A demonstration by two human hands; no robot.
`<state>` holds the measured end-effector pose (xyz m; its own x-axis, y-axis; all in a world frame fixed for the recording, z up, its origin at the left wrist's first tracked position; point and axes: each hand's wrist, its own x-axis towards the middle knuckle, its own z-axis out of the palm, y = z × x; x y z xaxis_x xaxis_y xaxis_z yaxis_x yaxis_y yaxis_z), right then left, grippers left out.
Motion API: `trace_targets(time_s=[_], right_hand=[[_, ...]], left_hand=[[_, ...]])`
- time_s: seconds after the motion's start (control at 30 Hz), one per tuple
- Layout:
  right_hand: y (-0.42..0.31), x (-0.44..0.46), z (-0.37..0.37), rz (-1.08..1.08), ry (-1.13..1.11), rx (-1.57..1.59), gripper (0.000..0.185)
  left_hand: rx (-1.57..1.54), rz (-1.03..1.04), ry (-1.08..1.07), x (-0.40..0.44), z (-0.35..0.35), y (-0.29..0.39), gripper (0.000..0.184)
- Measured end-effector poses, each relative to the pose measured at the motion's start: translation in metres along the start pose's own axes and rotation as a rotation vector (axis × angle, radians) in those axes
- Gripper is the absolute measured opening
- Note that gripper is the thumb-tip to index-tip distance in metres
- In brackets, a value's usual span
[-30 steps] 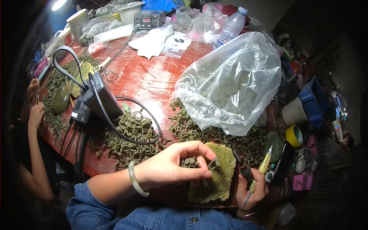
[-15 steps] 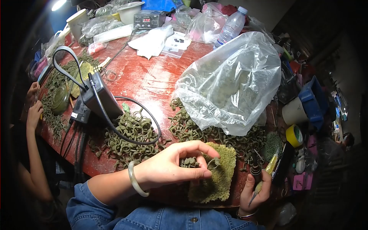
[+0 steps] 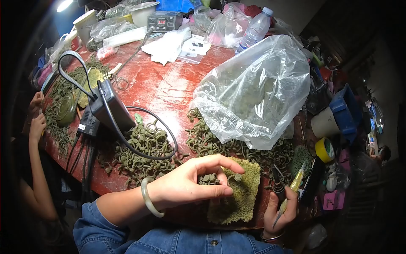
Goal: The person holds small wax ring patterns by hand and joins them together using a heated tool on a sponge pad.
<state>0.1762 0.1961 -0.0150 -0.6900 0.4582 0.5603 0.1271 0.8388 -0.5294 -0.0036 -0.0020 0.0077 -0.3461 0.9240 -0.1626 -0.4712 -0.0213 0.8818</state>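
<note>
My left hand is curled, with several small dark-green ring-shaped pieces in its palm. Between its thumb and fingertips is another small green piece, over a yellow-green textured sponge-like pad. At the pad's right, my right hand is closed around a black pen-like tool whose thin tip points away from me. A yellow pointed tool also runs through its fingers, its grey tip sticking out below. Loose green ring pieces lie beyond the pad.
A clear plastic bag covers part of the ring pile. Left stand another heap, a black box and a looped cable. Yellow tape and a blue container sit right. Another person's hands work at the far left.
My right hand has shifted slightly, tilting the black tool and yellow tool in its fingers. The left hand and its green pieces have barely moved. The other person's hand at far left moved a little.
</note>
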Motion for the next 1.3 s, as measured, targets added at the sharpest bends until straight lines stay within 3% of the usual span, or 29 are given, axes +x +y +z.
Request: trace_targets(time_s=[0.7,1.3], right_hand=[[-0.0033,0.0038,-0.0007,-0.055,-0.088,-0.034,0.029],[-0.0062,0.0068,0.0007,-0.09,-0.103,-0.017,0.029]], left_hand=[[0.058,0.044,-0.013,0.0011,-0.0014,-0.0047,0.038],[-0.026,-0.078,0.048,-0.0006,0.0009,0.0012,0.034]])
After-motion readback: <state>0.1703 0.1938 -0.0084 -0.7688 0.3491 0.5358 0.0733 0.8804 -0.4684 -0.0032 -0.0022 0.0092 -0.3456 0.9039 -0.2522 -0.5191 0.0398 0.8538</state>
